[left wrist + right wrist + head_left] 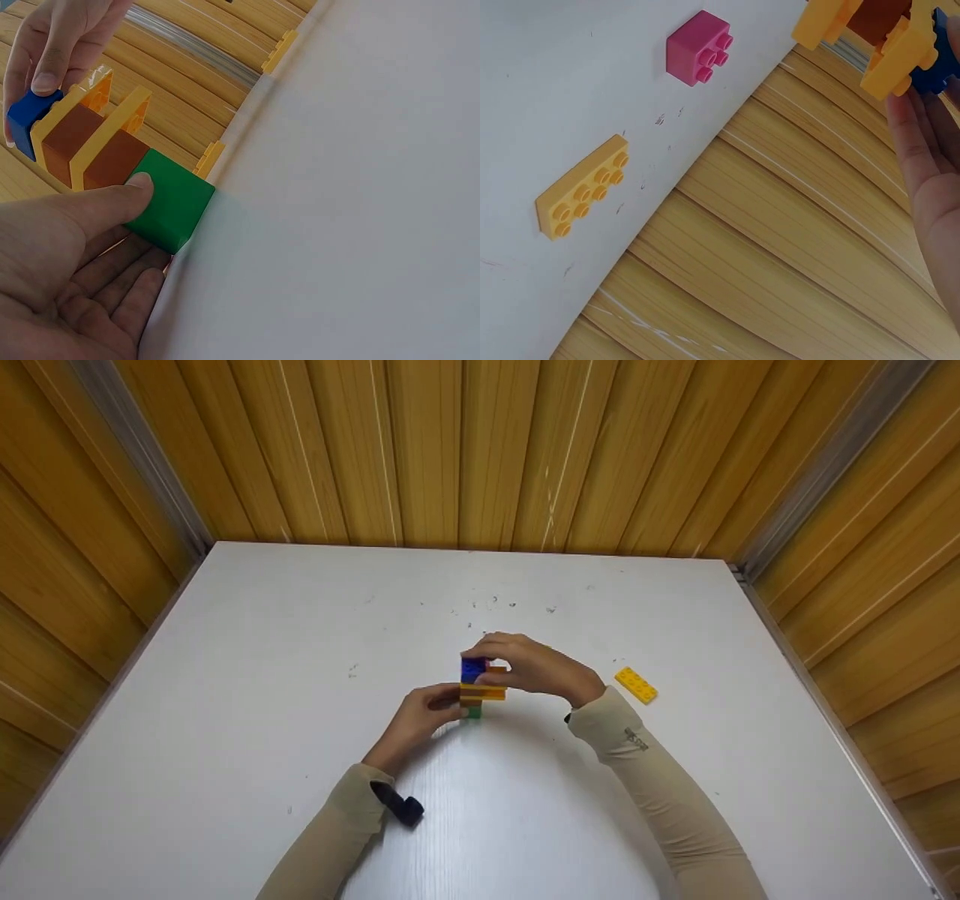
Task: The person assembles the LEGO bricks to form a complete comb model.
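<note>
A tower of toy building bricks stands between both hands. At its base is a green brick (pixel 172 199); above it come a brown brick (pixel 118 159), a yellow plate (pixel 109 135), another brown brick (pixel 71 136) and a second yellow plate (pixel 43 133). Both plates jut out to one side. A blue brick (pixel 472 669) tops the tower, pinched between thumb and fingers of my right hand (pixel 536 666). Low down, my left hand (pixel 420 716) holds the tower, its thumb pressed on the green brick and its other fingers partly hidden behind.
A loose yellow plate (pixel 636 685) lies on the white table (pixel 262 660), right of my right hand. Beyond the tower sits a pink brick (pixel 697 49), mostly hidden in the head view. Corrugated wood-patterned walls (pixel 480 450) border the table's back and sides.
</note>
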`<state>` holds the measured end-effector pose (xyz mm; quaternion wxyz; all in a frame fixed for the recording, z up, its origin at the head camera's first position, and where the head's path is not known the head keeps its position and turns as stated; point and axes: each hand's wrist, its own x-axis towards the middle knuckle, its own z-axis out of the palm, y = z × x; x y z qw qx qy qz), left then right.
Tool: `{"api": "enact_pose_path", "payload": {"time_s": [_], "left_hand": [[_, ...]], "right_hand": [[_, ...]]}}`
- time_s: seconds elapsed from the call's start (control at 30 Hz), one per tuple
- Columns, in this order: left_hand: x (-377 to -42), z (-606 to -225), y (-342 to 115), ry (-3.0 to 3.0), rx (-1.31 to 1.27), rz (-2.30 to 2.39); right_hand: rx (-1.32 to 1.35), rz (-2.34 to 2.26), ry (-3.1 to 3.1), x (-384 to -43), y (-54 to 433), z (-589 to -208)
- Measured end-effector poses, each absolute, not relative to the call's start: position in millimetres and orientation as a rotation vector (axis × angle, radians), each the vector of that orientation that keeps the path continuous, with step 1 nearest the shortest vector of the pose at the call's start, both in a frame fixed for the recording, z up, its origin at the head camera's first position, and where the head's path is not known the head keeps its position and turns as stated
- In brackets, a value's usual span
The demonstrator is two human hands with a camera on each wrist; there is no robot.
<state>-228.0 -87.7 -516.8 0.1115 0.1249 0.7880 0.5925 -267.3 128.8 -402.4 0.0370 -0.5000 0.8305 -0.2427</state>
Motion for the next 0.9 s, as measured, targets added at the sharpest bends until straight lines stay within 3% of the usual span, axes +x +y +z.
{"api": "enact_pose_path", "payload": {"time_s": [0.9], "left_hand": [[-225.5, -510.5, -87.7, 2.321, 0.372, 1.734]], "right_hand": [[-1.371, -0.856, 2.462, -271.1, 123.1, -399.3]]}}
